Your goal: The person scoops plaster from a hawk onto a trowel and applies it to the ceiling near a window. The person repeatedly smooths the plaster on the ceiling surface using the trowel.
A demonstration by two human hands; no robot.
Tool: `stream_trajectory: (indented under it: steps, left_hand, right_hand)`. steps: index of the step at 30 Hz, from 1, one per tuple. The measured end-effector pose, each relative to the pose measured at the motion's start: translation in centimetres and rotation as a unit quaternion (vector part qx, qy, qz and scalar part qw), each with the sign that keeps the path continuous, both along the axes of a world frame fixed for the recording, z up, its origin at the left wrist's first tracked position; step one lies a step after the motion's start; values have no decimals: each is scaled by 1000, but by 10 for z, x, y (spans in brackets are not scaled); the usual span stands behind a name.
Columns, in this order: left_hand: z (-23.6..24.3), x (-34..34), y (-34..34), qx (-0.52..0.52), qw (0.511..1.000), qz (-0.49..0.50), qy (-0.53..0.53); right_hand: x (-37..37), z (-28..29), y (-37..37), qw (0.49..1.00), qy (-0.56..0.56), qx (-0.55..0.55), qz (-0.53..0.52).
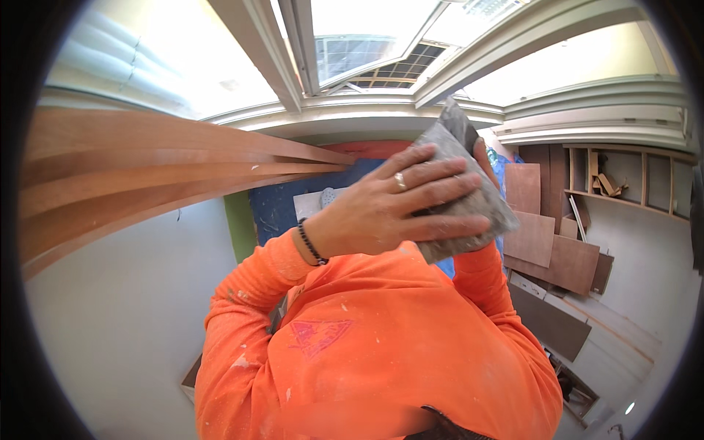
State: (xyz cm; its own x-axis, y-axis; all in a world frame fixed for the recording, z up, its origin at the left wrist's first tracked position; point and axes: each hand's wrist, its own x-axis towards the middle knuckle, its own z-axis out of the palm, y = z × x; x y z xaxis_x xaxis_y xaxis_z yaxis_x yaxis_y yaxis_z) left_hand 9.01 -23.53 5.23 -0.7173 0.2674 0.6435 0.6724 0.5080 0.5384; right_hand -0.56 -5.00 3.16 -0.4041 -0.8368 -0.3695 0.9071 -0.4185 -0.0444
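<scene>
A grey, wrinkled folded sheet or flat packet (469, 207), its material unclear, is raised in front of my orange-clad chest, tilted, with a darker flap at its top. Across its face lies my left hand (396, 202), with a ring and a dark bead bracelet, fingers spread and stretched out; its thumb is hidden. Behind the grey piece is my right hand (480, 156), gripping it from the right side, mostly hidden except some fingers at the edge.
Long curved-looking wooden boards (132, 161) span the left. A blue sheet (282, 213) lies below. At the right are stacked brown panels (550, 260) and an open wooden frame (656, 183). Windows (367, 40) with an open sash fill the top.
</scene>
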Motion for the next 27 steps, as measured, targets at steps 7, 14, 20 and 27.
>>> stream_trajectory:
  steps: [7, 14, 20, 27]
  left_hand:
    - [-74, 19, -94, -73, 968, 197, -134]
    - [-307, 95, -139, -415, 724, 363, -415]
    - [-413, 114, -158, -637, 558, 270, -458]
    - [-450, 100, -186, -693, 490, 203, -488]
  right_hand:
    - [-16, -13, -8, 978, 164, 25, -127]
    - [-11, -11, 13, 940, 243, 118, -207]
    - [2, -32, 40, 923, 236, 211, -217]
    - [22, -37, 54, 894, 171, 328, -252]
